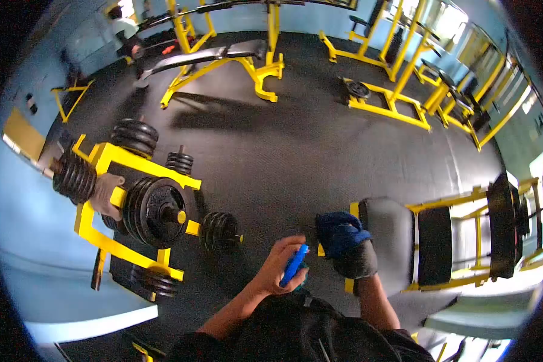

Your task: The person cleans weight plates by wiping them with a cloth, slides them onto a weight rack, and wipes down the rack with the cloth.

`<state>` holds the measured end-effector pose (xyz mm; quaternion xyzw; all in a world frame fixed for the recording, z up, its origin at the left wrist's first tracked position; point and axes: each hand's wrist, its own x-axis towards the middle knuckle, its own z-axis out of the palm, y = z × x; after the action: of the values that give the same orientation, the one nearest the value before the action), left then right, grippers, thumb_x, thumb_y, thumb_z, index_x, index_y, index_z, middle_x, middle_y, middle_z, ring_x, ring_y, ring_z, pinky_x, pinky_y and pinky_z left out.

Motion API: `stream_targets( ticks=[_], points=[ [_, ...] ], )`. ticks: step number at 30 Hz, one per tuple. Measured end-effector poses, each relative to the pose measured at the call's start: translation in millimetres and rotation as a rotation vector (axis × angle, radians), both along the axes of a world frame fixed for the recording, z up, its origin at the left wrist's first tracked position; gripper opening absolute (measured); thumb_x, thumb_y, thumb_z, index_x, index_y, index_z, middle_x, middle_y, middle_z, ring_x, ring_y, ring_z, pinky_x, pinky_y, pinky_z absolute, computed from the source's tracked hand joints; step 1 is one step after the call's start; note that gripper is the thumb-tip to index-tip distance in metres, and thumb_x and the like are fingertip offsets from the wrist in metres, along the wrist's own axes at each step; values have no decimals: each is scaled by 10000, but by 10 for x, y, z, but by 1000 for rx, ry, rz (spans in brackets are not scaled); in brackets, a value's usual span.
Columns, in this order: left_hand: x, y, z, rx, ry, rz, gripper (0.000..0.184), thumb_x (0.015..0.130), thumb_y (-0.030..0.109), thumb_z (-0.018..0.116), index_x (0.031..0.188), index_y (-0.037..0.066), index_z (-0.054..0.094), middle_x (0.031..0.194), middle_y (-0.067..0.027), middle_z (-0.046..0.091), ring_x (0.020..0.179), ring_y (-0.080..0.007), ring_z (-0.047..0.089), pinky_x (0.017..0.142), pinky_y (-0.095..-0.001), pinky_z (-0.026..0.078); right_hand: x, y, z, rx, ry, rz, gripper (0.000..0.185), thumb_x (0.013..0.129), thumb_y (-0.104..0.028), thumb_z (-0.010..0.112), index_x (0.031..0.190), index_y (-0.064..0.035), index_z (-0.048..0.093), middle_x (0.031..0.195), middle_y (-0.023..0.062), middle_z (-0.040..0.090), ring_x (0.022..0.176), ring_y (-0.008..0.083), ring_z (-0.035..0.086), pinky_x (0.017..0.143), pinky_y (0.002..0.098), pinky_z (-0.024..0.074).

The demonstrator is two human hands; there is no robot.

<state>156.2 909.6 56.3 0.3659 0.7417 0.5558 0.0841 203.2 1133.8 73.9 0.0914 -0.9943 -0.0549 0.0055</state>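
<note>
My left hand (274, 268) is closed around a spray bottle (293, 265) with a bright blue top, held in front of my dark shirt. Most of the bottle's body is hidden by the hand, and a bit of teal shows below. On the right, my right hand (357, 260), dark grey as if gloved, grips a bunched dark blue cloth (342, 232). The cloth is by the end of a grey padded bench (389, 241) with a yellow frame; whether it touches the pad I cannot tell.
To the left stands a yellow plate rack (136, 158) loaded with black weight plates (163, 211); a greyish cloth (107, 194) hangs on it. Further back are a weight bench (205, 55) and yellow machines (398, 90). Another person (127, 33) is at the far left. Black flooring (283, 151) lies between.
</note>
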Motion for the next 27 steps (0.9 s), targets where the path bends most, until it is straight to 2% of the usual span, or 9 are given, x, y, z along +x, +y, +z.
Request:
stream_targets(
  ticks=[5, 7, 11, 14, 17, 18, 20, 25, 27],
  points=[
    [-535, 304, -14, 20, 168, 78, 477, 725, 204, 686, 1165, 64, 565, 1342, -217, 407, 1267, -416, 364, 1045, -515, 273, -775, 139, -336, -898, 43, 174, 304, 887, -119, 515, 1179, -73, 589, 1206, 108, 605, 1116, 303, 560, 936, 373, 436],
    [-863, 432, -206, 39, 19, -102, 477, 727, 212, 672, 1164, 45, 579, 1343, -230, 426, 1251, -417, 401, 1038, -474, 316, -1056, 241, -237, -1101, 41, 176, 292, 899, -127, 503, 1173, -76, 591, 1201, 105, 606, 1121, 315, 554, 949, 366, 424],
    [-1539, 620, -307, 121, -163, -20, 498, 710, 176, 715, 1172, 40, 586, 1309, -208, 492, 1229, -379, 459, 1028, -429, 351, -1771, 501, 26, -656, 127, 382, 280, 920, -162, 541, 1176, -62, 591, 1157, 128, 623, 1090, 300, 576, 947, 367, 432],
    [-2152, 774, -210, -48, 8, 138, 476, 734, 215, 669, 1131, -33, 580, 1177, -239, 562, 1119, -393, 544, 989, -431, 403, -2268, 742, 131, -1581, -216, 141, 312, 882, -169, 607, 1176, -65, 602, 1142, 125, 632, 1077, 268, 583, 939, 356, 442],
    [-2794, 822, 1, -13, -27, 52, 466, 737, 219, 672, 1126, -25, 590, 1194, -240, 557, 1098, -389, 556, 987, -423, 403, -2654, 908, 134, -1806, -210, -151, 418, 763, -180, 701, 1151, -44, 624, 1109, 136, 636, 1025, 277, 598, 908, 369, 461],
    [-2948, 851, 60, -44, -96, 67, 469, 736, 219, 672, 1130, -24, 592, 1206, -221, 555, 1115, -378, 541, 1010, -431, 370, -2749, 1001, -117, -1819, -220, -154, 418, 763, -180, 701, 1151, -44, 624, 1109, 136, 636, 1025, 277, 598, 908, 369, 461],
    [-3253, 888, 115, -38, 32, 136, 455, 727, 211, 693, 1120, -1, 602, 1201, -209, 556, 1143, -370, 514, 1015, -431, 364, -3115, 1211, -792, -999, 90, -145, 441, 747, -154, 729, 1146, -13, 606, 1112, 142, 598, 1048, 279, 567, 923, 375, 443],
    [-4013, 859, 255, -199, 185, 234, 470, 728, 235, 703, 1138, 31, 597, 1203, -190, 550, 1181, -364, 470, 1027, -445, 335, -3974, 1092, -957, -1059, -105, 175, 553, 688, -182, 794, 1164, 1, 581, 1095, 128, 601, 1079, 279, 557, 931, 392, 441],
    [-4313, 838, 165, -249, 216, 296, 472, 728, 235, 699, 1140, 31, 595, 1180, -199, 560, 1149, -363, 498, 986, -437, 373, -4258, 766, -720, -2004, -329, -271, 678, 711, -247, 809, 1241, 32, 493, 1211, 150, 562, 1190, 269, 499, 1012, 408, 387]
  ],
)
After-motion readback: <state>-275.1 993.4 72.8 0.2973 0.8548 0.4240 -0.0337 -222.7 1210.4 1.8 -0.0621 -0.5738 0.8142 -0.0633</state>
